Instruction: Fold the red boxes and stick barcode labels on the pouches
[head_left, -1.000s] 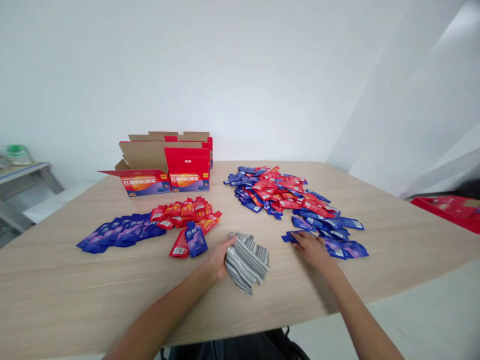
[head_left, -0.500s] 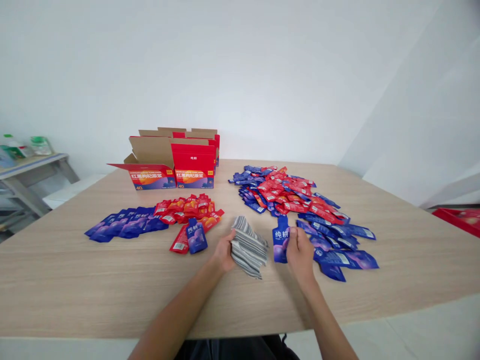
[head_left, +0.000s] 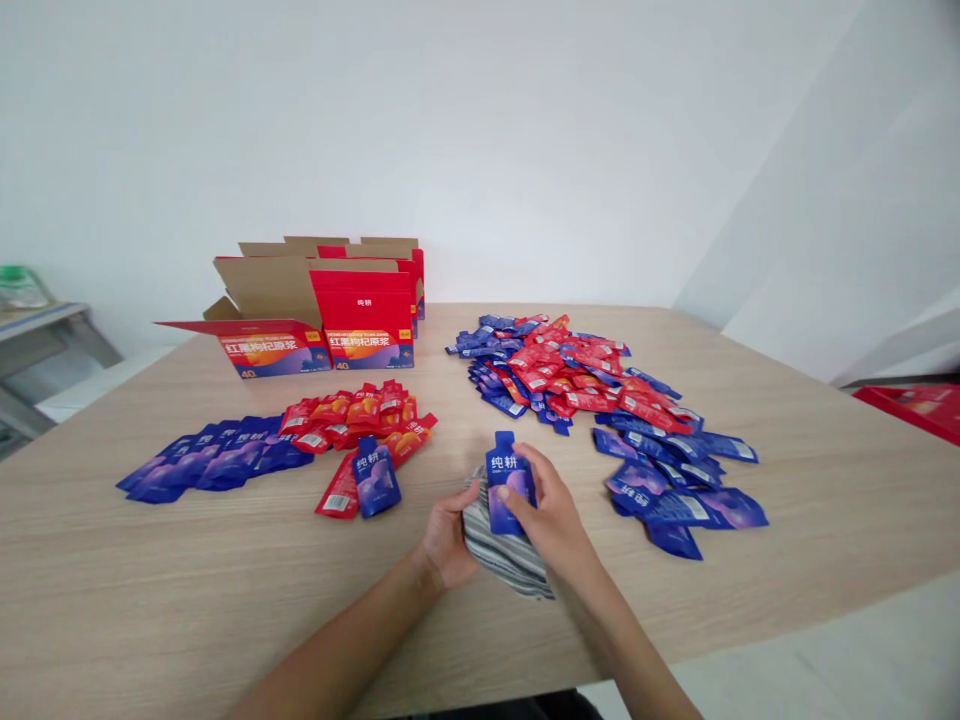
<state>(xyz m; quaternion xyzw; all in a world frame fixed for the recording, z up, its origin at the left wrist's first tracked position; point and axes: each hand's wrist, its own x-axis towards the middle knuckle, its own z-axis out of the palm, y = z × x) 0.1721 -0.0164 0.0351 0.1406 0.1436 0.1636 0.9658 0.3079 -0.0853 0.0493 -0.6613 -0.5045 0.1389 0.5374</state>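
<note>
My left hand [head_left: 451,541] is closed around the edge of a folded grey-and-white striped cloth [head_left: 504,566] above the table. A blue pouch [head_left: 502,492] with a narrow neck stands upright against the cloth, held between the thumb and fingers of my right hand [head_left: 551,510]. It covers part of the cloth. Left of my hands, another blue pouch [head_left: 376,477] lies on red pouches [head_left: 341,492]. A row of overlapping blue pouches [head_left: 217,458] lies further left. To my right are more loose blue pouches [head_left: 679,497].
Open red cartons [head_left: 369,318] with raised flaps stand at the back left. A mixed heap of red and blue pouches [head_left: 555,365] covers the table's back middle. A side table [head_left: 45,325] is at the far left, and a red box [head_left: 911,410] at the far right.
My right hand has moved left with the blue pouch, from beside the striped cloth to up against it. My left hand still holds the cloth, and the view has shifted slightly.
</note>
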